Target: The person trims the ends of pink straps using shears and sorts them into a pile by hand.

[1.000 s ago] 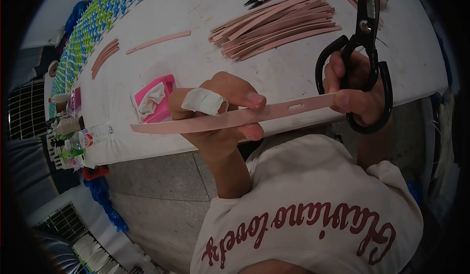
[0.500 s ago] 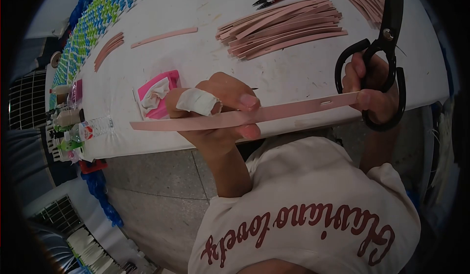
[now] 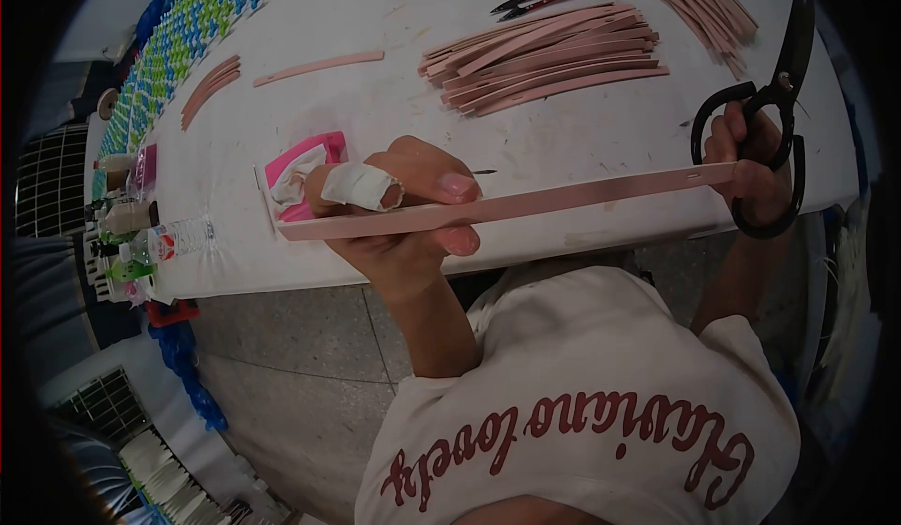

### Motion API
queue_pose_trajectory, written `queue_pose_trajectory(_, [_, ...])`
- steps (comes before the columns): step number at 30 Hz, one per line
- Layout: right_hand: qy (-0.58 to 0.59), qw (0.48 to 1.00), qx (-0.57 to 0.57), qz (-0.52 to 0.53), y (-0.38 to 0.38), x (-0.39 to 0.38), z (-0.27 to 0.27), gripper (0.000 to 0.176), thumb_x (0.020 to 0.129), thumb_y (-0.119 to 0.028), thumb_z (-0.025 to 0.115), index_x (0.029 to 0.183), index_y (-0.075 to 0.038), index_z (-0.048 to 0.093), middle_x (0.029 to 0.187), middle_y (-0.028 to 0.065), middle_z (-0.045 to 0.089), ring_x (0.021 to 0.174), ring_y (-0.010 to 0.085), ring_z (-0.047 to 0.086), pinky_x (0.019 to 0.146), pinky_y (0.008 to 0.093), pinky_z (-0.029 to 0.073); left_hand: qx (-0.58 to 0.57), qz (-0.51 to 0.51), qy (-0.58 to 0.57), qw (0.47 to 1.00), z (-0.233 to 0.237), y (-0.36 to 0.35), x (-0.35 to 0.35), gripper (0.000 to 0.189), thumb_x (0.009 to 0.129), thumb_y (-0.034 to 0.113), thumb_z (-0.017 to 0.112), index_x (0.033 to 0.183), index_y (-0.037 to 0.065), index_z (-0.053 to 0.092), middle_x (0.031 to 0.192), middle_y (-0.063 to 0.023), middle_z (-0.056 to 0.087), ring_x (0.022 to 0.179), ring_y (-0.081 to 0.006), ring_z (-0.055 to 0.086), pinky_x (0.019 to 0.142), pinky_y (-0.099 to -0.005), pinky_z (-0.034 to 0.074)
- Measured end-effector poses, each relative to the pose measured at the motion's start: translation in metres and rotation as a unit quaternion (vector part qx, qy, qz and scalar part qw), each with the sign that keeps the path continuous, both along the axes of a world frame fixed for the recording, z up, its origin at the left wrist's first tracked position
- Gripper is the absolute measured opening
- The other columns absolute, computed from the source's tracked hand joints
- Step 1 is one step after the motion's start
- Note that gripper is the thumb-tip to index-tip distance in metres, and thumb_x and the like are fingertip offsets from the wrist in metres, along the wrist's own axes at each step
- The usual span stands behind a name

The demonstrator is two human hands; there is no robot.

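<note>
A long pink strip (image 3: 582, 193) with a small slot near its right end stretches between my hands, a little above the table. My left hand (image 3: 427, 170) pinches it left of its middle, between thumb and fingers. White tape or bandage (image 3: 359, 185) wraps one finger of that hand. The strip's right end is pinched by my right hand (image 3: 760, 187). Black-handled scissors (image 3: 786, 82) also hang in my right hand, fingers through the handle loops, blades pointing up and away from the strip.
On the white table (image 3: 347, 131) lie a pile of pink strips (image 3: 554, 56), another bundle (image 3: 690, 4), thread snips (image 3: 532, 1), a single strip (image 3: 319, 68) and a few short strips (image 3: 210, 91). A pink box with white tissue (image 3: 298, 176) sits behind my left hand. Bottles (image 3: 183, 240) line the left edge.
My right hand has moved right with the scissors, pulling the strip along. The strip has slid rightward through my left hand, so less of it sticks out on the left.
</note>
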State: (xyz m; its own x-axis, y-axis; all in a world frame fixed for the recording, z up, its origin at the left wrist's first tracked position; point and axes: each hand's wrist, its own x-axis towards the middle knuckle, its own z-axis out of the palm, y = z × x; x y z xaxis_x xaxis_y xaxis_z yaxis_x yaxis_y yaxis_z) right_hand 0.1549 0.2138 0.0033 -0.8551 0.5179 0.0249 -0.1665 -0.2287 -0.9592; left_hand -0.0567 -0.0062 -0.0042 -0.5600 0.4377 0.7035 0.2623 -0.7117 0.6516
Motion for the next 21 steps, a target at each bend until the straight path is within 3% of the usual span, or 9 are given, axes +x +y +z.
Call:
queue_pose_trajectory(5, [-0.008,1.0,-0.013,-0.001,0.006,0.006,-0.001,0.038,0.063,-0.018,0.067,0.086,-0.007,0.038,0.061,0.0004,0.045,0.043,0.0043,0.037,0.038,0.0174,0.031,0.01,-0.026,0.019,0.999,-0.001,-0.003,-0.005,0.049,0.068,0.025,0.073,0.109,0.014,0.049,0.084,-0.0019,0.061,0.063,-0.0141,0.052,0.05,-0.023,0.044])
queue_pose_trajectory(14, [-0.017,1.0,-0.014,0.017,0.018,0.014,-0.008,0.04,0.065,-0.023,0.07,0.086,-0.009,0.039,0.061,-0.0012,0.045,0.042,0.0029,0.036,0.037,0.0169,0.03,0.013,-0.044,-0.025,0.999,0.008,-0.013,-0.004,0.046,0.069,0.029,0.07,0.11,0.019,0.052,0.089,0.0032,0.058,0.069,-0.011,0.049,0.057,-0.0223,0.041])
queue_pose_trajectory(15, [-0.017,0.999,-0.023,0.017,0.017,0.013,-0.009,0.04,0.064,-0.023,0.07,0.086,-0.009,0.039,0.061,-0.0012,0.045,0.042,0.0028,0.036,0.037,0.0169,0.03,0.013,-0.043,-0.025,0.999,0.005,-0.012,-0.007,0.046,0.069,0.029,0.07,0.11,0.019,0.052,0.089,0.0032,0.058,0.069,-0.011,0.049,0.057,-0.0223,0.041])
queue_pose_trajectory(17, [-0.018,0.999,-0.035,0.019,0.014,0.01,-0.009,0.04,0.064,-0.023,0.07,0.086,-0.009,0.039,0.061,-0.0012,0.045,0.042,0.0028,0.036,0.037,0.0169,0.03,0.108,-0.092,0.012,0.99,-0.004,-0.006,-0.015,0.046,0.071,0.028,0.071,0.106,0.009,0.048,0.082,-0.0049,0.056,0.063,-0.0186,0.052,0.046,-0.0249,0.044])
queue_pose_trajectory(21, [-0.024,0.998,-0.053,0.014,0.013,0.007,-0.013,0.039,0.064,-0.022,0.069,0.085,-0.009,0.039,0.061,-0.0008,0.045,0.041,0.0031,0.036,0.037,0.0171,0.03,0.104,-0.129,0.021,0.986,-0.002,-0.01,-0.015,0.037,0.072,0.03,0.071,0.098,0.011,0.053,0.086,-0.0041,0.055,0.07,-0.0188,0.052,0.051,-0.0259,0.044])
